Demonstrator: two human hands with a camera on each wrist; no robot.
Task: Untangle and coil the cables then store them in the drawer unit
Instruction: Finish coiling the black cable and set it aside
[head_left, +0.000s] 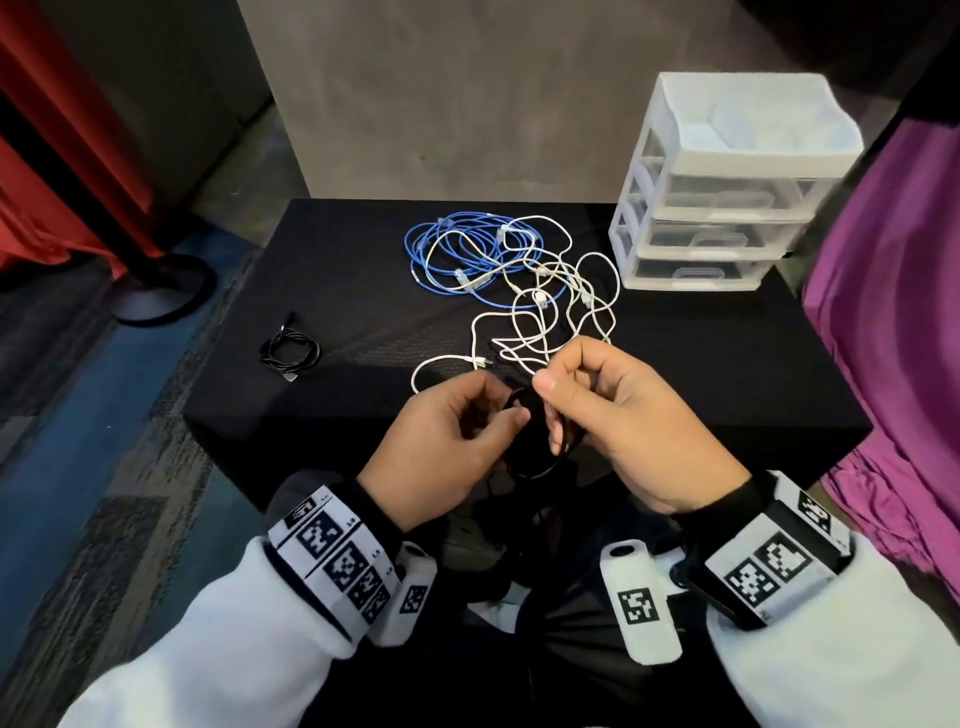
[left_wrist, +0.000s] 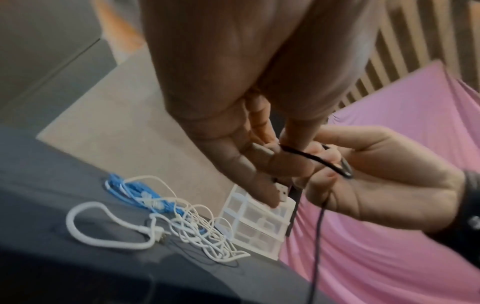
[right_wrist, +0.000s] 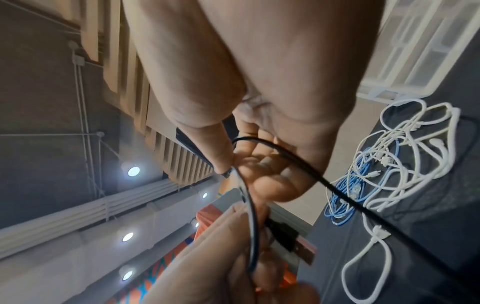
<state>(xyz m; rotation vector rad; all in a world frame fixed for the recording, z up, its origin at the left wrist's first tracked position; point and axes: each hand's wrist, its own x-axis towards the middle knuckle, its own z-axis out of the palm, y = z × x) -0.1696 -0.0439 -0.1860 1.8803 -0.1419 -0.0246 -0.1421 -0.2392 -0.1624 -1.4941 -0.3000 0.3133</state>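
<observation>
Both grips pinch thin black cable (head_left: 524, 415); left hand (head_left: 441, 447), right hand (head_left: 634, 426).

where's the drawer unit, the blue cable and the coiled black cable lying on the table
drawer unit (head_left: 727, 244): head view, front of its middle drawer
blue cable (head_left: 441, 260): head view, left side of its loops
coiled black cable (head_left: 290, 349): head view, middle of the coil
</observation>
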